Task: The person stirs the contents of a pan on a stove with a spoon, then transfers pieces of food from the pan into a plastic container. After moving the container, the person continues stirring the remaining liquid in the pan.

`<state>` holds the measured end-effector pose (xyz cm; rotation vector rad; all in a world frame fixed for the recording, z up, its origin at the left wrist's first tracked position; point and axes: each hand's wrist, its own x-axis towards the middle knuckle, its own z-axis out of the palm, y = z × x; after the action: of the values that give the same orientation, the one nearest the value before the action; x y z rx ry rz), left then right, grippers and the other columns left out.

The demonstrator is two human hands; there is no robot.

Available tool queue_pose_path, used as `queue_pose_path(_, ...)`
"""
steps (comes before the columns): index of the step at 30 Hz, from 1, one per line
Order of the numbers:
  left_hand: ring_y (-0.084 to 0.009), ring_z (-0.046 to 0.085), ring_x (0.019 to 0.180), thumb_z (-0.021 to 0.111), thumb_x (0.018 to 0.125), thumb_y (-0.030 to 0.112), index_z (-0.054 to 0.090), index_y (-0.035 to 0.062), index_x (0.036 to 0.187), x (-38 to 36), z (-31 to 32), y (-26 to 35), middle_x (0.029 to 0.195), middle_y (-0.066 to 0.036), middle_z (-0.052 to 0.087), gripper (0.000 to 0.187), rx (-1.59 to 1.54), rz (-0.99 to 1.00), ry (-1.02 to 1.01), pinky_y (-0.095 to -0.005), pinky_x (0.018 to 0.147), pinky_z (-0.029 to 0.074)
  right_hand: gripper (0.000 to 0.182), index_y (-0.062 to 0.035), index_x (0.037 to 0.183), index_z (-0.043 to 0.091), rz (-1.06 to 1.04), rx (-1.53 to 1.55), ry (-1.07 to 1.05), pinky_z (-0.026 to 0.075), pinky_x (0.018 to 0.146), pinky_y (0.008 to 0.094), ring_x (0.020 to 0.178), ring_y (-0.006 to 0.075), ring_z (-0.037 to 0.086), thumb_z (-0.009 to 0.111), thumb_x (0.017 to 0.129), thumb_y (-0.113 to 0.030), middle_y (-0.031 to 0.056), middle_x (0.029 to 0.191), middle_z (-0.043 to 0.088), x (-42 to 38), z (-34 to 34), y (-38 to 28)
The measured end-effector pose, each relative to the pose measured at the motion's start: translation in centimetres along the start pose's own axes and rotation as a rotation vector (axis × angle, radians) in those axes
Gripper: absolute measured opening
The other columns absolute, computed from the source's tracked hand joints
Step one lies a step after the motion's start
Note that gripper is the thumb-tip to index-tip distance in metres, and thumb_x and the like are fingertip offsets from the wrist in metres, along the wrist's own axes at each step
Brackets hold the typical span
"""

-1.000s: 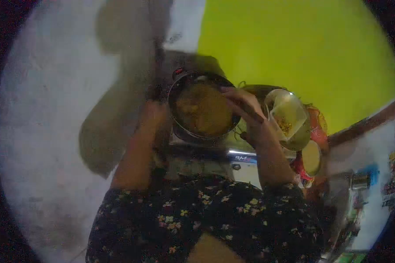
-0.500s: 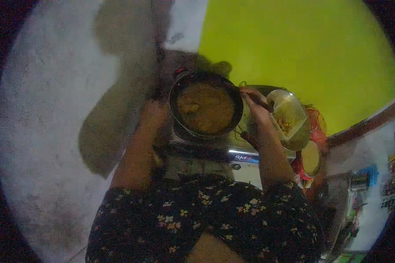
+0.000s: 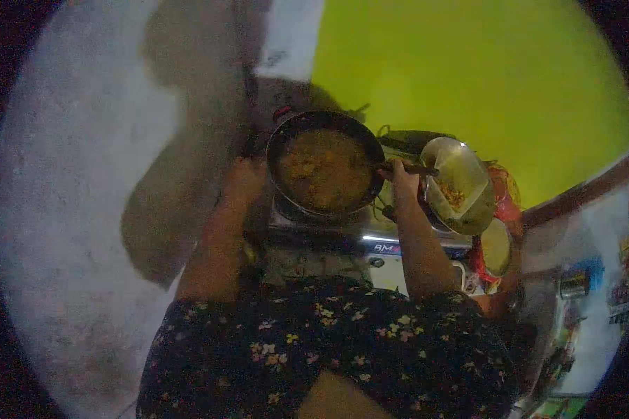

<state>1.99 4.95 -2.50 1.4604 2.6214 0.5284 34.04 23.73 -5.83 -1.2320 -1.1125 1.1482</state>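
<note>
A round dark pan (image 3: pixel 276 185) holds brown food in sauce (image 3: pixel 326 167) and sits on the stove. On its right side, my right hand (image 3: pixel 402 177) is closed around the dark handle of a cooking utensil (image 3: pixel 425 170). The handle points to the right, and the utensil's working end cannot be made out in the pan. My left hand (image 3: pixel 246 176) is at the pan's left side with its fingers curled in. Shadow hides what those fingers hold, if anything. Right of my right hand stands a bowl (image 3: pixel 476 171) with some brownish bits in it.
The gas stove (image 3: pixel 416 248) has a bright front strip and a knob (image 3: pixel 377 262). A round pale-topped container (image 3: pixel 496 248) and a red item (image 3: pixel 507 199) stand farther right. Behind rises a yellow-green wall (image 3: pixel 468 70), with a grey wall (image 3: pixel 84 174) to the left.
My right hand has shifted slightly left toward the pan's rim, and the dark handle now lies level, pointing right across the bowl's edge. My left hand stays at the pan's left side.
</note>
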Motion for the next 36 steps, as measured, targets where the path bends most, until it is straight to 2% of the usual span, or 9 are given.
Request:
queue_pose_path(4, -0.0427, 0.056, 0.102, 0.044, 0.093, 0.038, 0.06, -0.0063, 0.107, -0.7, -0.7, 0.6, 0.11, -0.026, 0.057, 0.049, 0.042, -0.001, 0.032, -0.0495, 0.09, 0.046, 0.039, 0.0034, 0.116, 0.043, 0.192, 0.178, 0.013, 0.056, 0.07, 0.0354, 0.083, 0.025, 0.063, 0.057, 0.086, -0.018, 0.0172, 0.107, 0.056, -2.6, 0.1, -4.1)
queue_pose_path(6, -0.0425, 0.055, 0.105, 0.043, 0.094, 0.039, 0.059, -0.0058, 0.111, -1.0, -1.2, 0.8, 0.114, -0.026, 0.056, 0.05, 0.041, 0.028, 0.018, -0.0494, 0.091, 0.045, 0.039, 0.0049, 0.116, 0.043, 0.205, 0.195, 0.002, 0.057, 0.07, 0.0359, 0.082, 0.026, 0.063, 0.055, 0.087, -0.018, 0.0178, 0.106, 0.056, -2.2, -0.8, -3.6)
queue_pose_path(8, -0.0415, 0.054, 0.108, 0.042, 0.094, 0.039, 0.057, -0.0053, 0.115, -0.9, -0.9, 1.0, 0.118, -0.025, 0.054, 0.051, 0.033, -0.063, -0.056, -0.0492, 0.092, 0.044, 0.022, 0.0079, 0.09, 0.055, 0.175, 0.254, 0.013, 0.06, 0.06, 0.0346, 0.072, 0.0245, 0.063, 0.058, 0.084, -0.013, 0.0166, 0.087, 0.062, -1.4, -1.5, -2.3)
queue_pose_path(21, -0.0398, 0.049, 0.118, 0.042, 0.094, 0.045, 0.052, -0.0019, 0.124, 0.8, 1.1, 0.5, 0.128, -0.024, 0.048, 0.057, 0.056, -0.091, -0.103, -0.0518, 0.098, 0.041, 0.024, 0.0108, 0.091, 0.057, 0.215, 0.445, 0.02, 0.059, 0.07, 0.0371, 0.079, 0.0276, 0.063, 0.055, 0.087, -0.012, 0.0191, 0.093, 0.06, -3.0, -1.0, -3.3)
queue_pose_path(24, -0.0393, 0.046, 0.122, 0.04, 0.095, 0.042, 0.05, -0.0021, 0.127, 0.8, -0.4, 1.4, 0.129, -0.024, 0.049, 0.055, 0.046, -0.116, -0.257, -0.0511, 0.099, 0.041, 0.024, 0.0106, 0.092, 0.056, 0.233, 0.452, -0.005, 0.059, 0.07, 0.0369, 0.082, 0.0277, 0.063, 0.053, 0.089, -0.013, 0.019, 0.093, 0.06, -2.6, -0.8, -3.3)
queue_pose_path(27, -0.0391, 0.047, 0.121, 0.041, 0.096, 0.038, 0.052, 0.0019, 0.125, 0.0, -0.2, 0.8, 0.124, -0.023, 0.052, 0.048, 0.216, 0.117, -0.144, -0.0502, 0.096, 0.044, 0.024, 0.0095, 0.092, 0.055, 0.299, 0.45, -0.053, 0.059, 0.07, 0.0374, 0.083, 0.0282, 0.063, 0.052, 0.09, -0.014, 0.0184, 0.093, 0.06, -2.9, -0.6, -4.4)
queue_pose_path(30, -0.0389, 0.048, 0.12, 0.043, 0.096, 0.034, 0.056, 0.0071, 0.121, 1.3, 2.6, -0.5, 0.118, -0.021, 0.056, 0.039, 0.159, -0.009, -0.032, -0.0506, 0.092, 0.046, 0.024, 0.0083, 0.092, 0.054, 0.335, 0.521, -0.053, 0.059, 0.07, 0.0388, 0.083, 0.0289, 0.062, 0.052, 0.091, -0.015, 0.0179, 0.092, 0.059, -2.4, -0.3, -3.8)
queue_pose_path(33, -0.0387, 0.046, 0.122, 0.043, 0.096, 0.036, 0.055, 0.007, 0.122, -0.7, -2.6, 2.7, 0.124, -0.021, 0.053, 0.041, 0.208, 0.098, -0.247, -0.0507, 0.096, 0.044, 0.023, 0.0077, 0.092, 0.053, 0.362, 0.606, -0.056, 0.059, 0.072, 0.0402, 0.084, 0.0296, 0.061, 0.052, 0.091, -0.015, 0.0179, 0.091, 0.058, -2.2, -0.3, -3.2)
queue_pose_path(36, -0.0378, 0.041, 0.127, 0.038, 0.098, 0.039, 0.05, 0.0021, 0.128, -0.7, -3.9, 3.6, 0.134, -0.022, 0.045, 0.049, 0.129, -0.013, -0.322, -0.0513, 0.102, 0.038, 0.022, 0.0073, 0.092, 0.053, 0.388, 0.638, -0.023, 0.058, 0.074, 0.041, 0.085, 0.0297, 0.06, 0.052, 0.091, -0.015, 0.0176, 0.092, 0.057, -3.1, 0.1, -4.4)
